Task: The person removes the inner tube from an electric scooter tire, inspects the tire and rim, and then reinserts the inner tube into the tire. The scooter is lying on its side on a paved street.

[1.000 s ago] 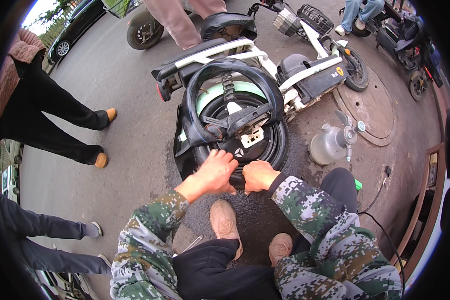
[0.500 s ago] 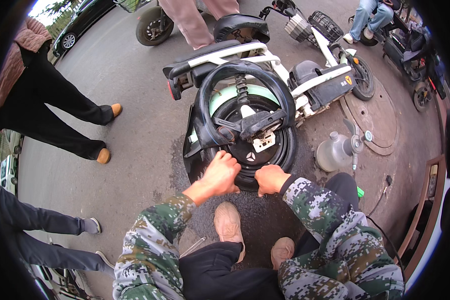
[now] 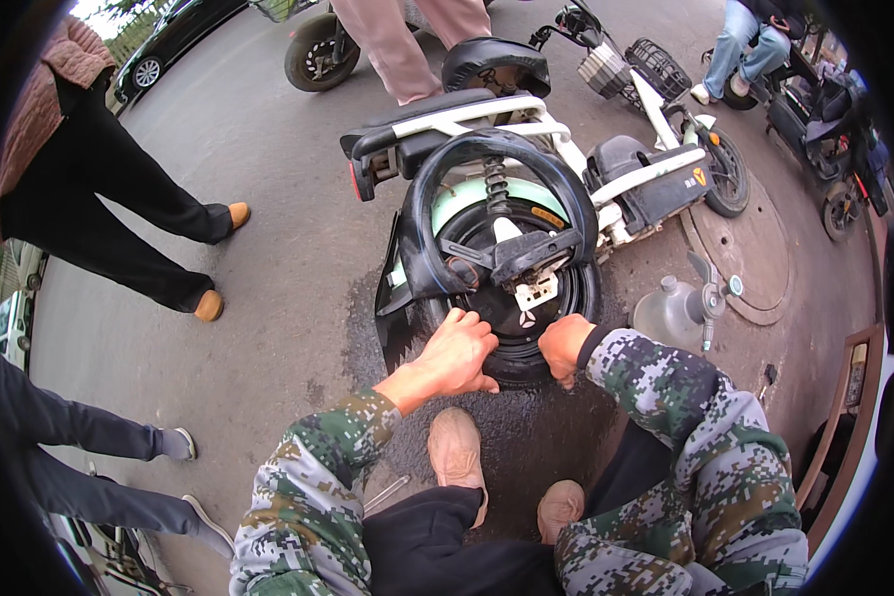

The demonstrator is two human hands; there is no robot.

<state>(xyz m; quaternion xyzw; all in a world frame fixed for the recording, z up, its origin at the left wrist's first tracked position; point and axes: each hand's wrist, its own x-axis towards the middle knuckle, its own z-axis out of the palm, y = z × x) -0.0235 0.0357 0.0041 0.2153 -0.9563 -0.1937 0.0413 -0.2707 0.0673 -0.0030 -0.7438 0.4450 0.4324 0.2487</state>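
A white electric scooter point(image 3: 558, 139) lies on its side in front of me, its rear wheel point(image 3: 492, 310) facing up. My left hand point(image 3: 454, 356) grips the near left edge of the wheel's black tyre point(image 3: 520, 370), fingers over the rim side and thumb at the outer edge. On the near right edge my right hand point(image 3: 566, 346) is closed on the same tyre, its fingertips partly hidden. A loose black tyre ring point(image 3: 422, 223) hangs around the shock absorber point(image 3: 496, 182) and swingarm point(image 3: 536, 253), above the wheel's far part.
To the right stands a translucent spray bottle point(image 3: 668, 313), near a round manhole cover point(image 3: 740, 253). A thin metal rod point(image 3: 387, 492) lies by my left foot. People stand at the left point(image 3: 119, 209) and beyond the scooter point(image 3: 392, 45). Wet asphalt surrounds the wheel.
Both hands stay on the tyre's near edge; my right wrist has bent, turning that hand's fingers downward. The view has shifted slightly, so the scooter appears farther right.
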